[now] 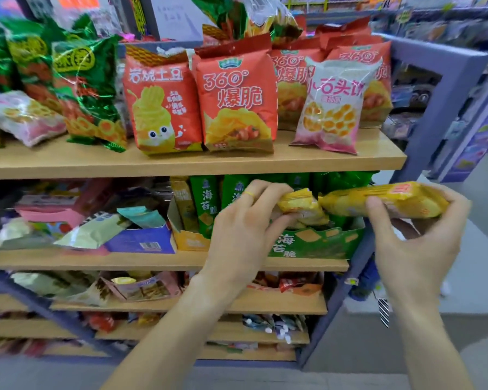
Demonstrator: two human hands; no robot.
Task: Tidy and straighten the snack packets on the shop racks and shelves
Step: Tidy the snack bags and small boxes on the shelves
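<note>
A shop aisle, with a wooden rack [321, 161] of 5 or so shelves framed in grey-blue metal, fills the view. In front of the 2nd shelf [152, 261] the person's right hand [414, 237] grips a long yellow packet [389, 199] held flat and level, thumb over the near side and fingers curled under the far end. Just beside it, the left hand [245, 229] pinches a smaller yellow packet [302, 205] between thumb and fingers, above a green display box [319, 242] on that shelf. The 2 yellow packets almost meet end to end; I cannot tell whether they touch. Upright green packets [206, 204] stand in the box behind the left hand, and a yellow box [189, 237] sits just left of them. Further left lie a purple box [144, 240] and loose pale and teal packets, tumbled together. On the top shelf red chip bags [237, 99] stand in a row, a white and pink bag [333, 108] leans against them, and green foil bags [88, 88] tilt at the left. Lower shelves hold more blurred packets.
</note>
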